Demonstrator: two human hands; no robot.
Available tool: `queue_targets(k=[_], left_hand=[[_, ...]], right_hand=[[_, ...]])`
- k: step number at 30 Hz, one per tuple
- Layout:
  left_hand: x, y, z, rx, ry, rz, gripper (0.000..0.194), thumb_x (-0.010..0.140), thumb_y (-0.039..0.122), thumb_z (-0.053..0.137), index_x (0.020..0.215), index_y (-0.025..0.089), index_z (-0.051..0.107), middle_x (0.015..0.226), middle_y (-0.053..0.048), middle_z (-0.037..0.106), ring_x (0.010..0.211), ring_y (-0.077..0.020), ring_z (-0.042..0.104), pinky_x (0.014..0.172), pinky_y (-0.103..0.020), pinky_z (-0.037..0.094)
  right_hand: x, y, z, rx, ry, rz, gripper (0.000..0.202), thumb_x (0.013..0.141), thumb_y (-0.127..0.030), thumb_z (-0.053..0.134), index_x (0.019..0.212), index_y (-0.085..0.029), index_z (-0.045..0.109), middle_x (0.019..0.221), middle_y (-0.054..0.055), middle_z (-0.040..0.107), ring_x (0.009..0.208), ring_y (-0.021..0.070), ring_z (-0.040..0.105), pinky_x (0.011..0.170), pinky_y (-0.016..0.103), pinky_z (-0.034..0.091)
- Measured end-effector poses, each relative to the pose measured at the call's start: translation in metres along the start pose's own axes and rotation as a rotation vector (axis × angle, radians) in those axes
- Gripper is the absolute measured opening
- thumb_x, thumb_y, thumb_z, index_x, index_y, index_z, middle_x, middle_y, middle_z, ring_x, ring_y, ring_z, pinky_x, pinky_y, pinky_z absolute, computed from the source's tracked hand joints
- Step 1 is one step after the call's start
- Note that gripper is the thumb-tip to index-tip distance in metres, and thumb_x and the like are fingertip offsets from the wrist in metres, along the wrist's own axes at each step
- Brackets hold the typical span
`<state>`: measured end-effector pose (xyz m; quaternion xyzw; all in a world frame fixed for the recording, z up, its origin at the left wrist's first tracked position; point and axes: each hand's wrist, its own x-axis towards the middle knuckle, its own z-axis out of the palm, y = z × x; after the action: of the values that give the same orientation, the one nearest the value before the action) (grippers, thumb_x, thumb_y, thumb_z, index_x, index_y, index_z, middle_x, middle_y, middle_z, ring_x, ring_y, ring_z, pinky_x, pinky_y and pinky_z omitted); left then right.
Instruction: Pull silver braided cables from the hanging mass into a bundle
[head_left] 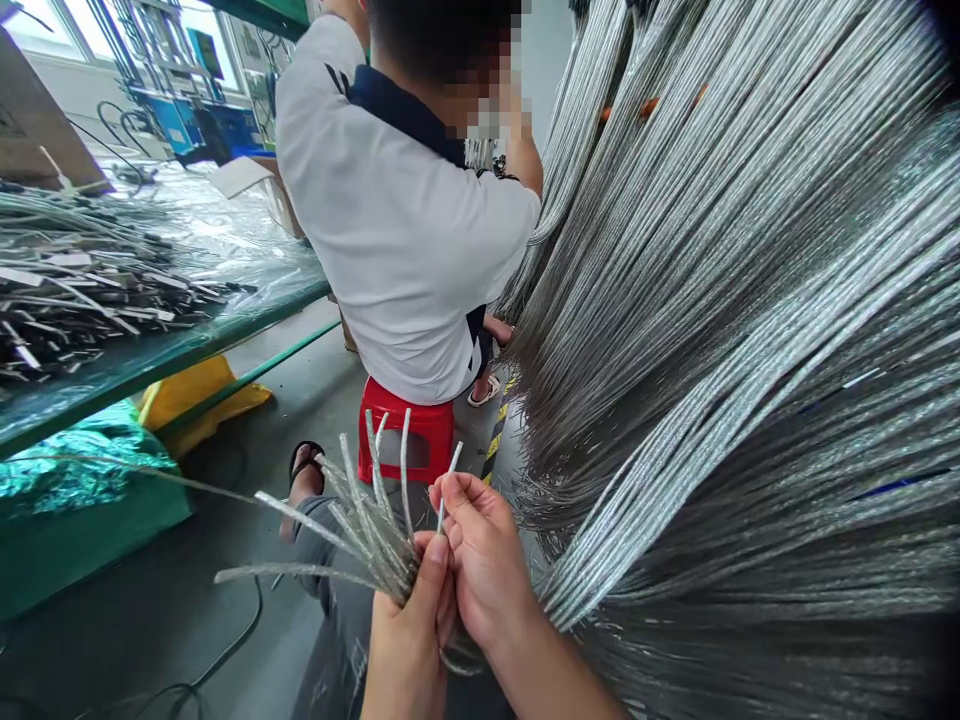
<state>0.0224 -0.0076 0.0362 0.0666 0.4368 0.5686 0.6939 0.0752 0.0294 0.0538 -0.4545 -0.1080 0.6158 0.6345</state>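
Low in the middle of the head view, my left hand [420,605] is closed round a bundle of silvery, clear-jacketed cables [382,545]. Their cut ends fan out up and to the left. Beside it, touching, my right hand [484,555] pinches a single cable [441,510] between thumb and fingers, its tip poking out above them. The lower part of the bundle is mostly hidden behind my hands and wrists. Just right of my right forearm, a thick strand of similar cables [645,490] runs up to the right.
Large hanging bunches of silvery cables [675,230] fill the right side. Ahead, a person in a white shirt [420,250] sits on a red stool [435,440]. At left, a green-edged workbench [247,330] bears a heap of cables [82,280]. A black cord [232,645] lies on the floor.
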Motion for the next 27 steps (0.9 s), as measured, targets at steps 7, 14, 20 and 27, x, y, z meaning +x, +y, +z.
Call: queue_targets(k=[7,14,20,27], left_hand=[[-0.004,0.001,0.001,0.008,0.016,-0.022,0.048,0.039,0.037,0.096,0.07,0.014,0.068,0.057,0.004,0.059,0.047,-0.0048,0.05,0.039,-0.011,0.039],[-0.005,-0.003,-0.003,0.014,-0.04,-0.025,0.045,0.048,0.04,0.093,0.067,0.014,0.063,0.046,0.01,0.045,0.038,-0.0012,0.034,0.035,-0.011,0.03],[-0.007,-0.01,-0.012,0.044,-0.068,-0.029,0.047,0.052,0.046,0.091,0.065,0.015,0.058,0.044,0.011,0.038,0.037,-0.0016,0.028,0.034,-0.013,0.025],[-0.007,-0.018,-0.039,0.008,-0.197,-0.014,0.036,0.073,0.043,0.079,0.064,0.017,0.057,0.047,0.009,0.036,0.038,-0.0029,0.028,0.037,-0.015,0.028]], right_hand=[[0.006,0.001,-0.004,-0.001,-0.013,-0.024,0.041,0.053,-0.045,0.089,0.069,-0.017,0.064,0.069,-0.003,0.056,0.063,0.0086,0.047,0.048,0.016,0.047],[0.014,-0.003,-0.002,0.056,0.005,-0.083,0.033,0.05,-0.036,0.092,0.065,-0.017,0.068,0.068,-0.002,0.065,0.07,0.0098,0.057,0.07,0.021,0.049],[0.029,-0.014,-0.004,0.116,-0.002,-0.125,0.035,0.047,-0.034,0.092,0.066,-0.017,0.069,0.071,-0.002,0.068,0.072,0.0101,0.059,0.083,0.027,0.049],[0.053,-0.073,-0.022,0.05,0.117,-0.388,0.034,0.057,-0.041,0.088,0.073,-0.019,0.067,0.072,-0.007,0.063,0.064,0.0059,0.051,0.077,0.022,0.047]])
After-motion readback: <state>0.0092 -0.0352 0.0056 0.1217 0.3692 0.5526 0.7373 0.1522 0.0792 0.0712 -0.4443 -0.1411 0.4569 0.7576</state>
